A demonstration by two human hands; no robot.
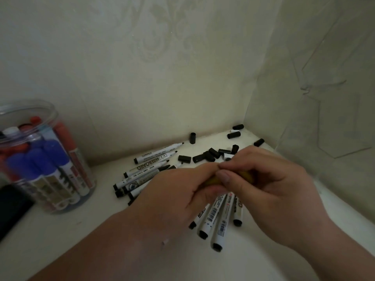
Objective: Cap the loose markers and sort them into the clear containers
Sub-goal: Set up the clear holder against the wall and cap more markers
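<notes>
My left hand [176, 189] and right hand [269, 187] both curl round a dull yellow marker barrel [213, 180] just above the loose white markers [215, 216] on the counter [81, 230]; I'd press straight along its axis, any cap being hidden.

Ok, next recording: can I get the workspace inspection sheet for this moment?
Surface: pale tabletop in a wall corner, dimly lit.
Job's things: white markers heaped centre, several uncapped; loose black caps behind them; clear container at left holding blue and red markers.
Clutter: dark object at left edge, unidentifiable.
Grippers: left hand and right hand both grip a yellowish marker, mostly hidden.
Cables: nothing seen.
Surroundings: patterned walls.
</notes>
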